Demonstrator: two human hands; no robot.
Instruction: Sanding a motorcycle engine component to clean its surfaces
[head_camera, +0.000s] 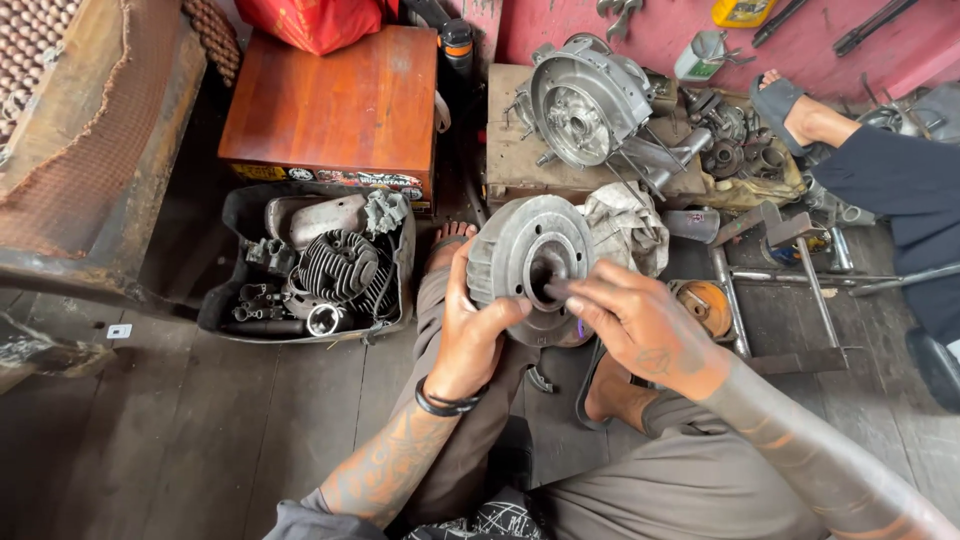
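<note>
Left hand (468, 325) grips the left rim of a round grey metal brake drum (525, 262), thumb on its face; the drum is held face-up above the person's lap. Right hand (640, 325): grip narrow, fingertips (562, 289) pinched at the drum's dark centre bore; whether they hold anything, cannot tell. Crumpled rag (625, 225) just behind the drum. Black tray (232, 215) of engine parts, including a finned cylinder (340, 265), lies on the wooden floor (180, 430) at left. Engine crankcase (590, 105) sits on a wooden board (510, 150) beyond.

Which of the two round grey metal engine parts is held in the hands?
The finned round drum at centre, gripped by the left hand and touched by the right hand. The other, the engine case, rests on the wooden board behind.
</note>
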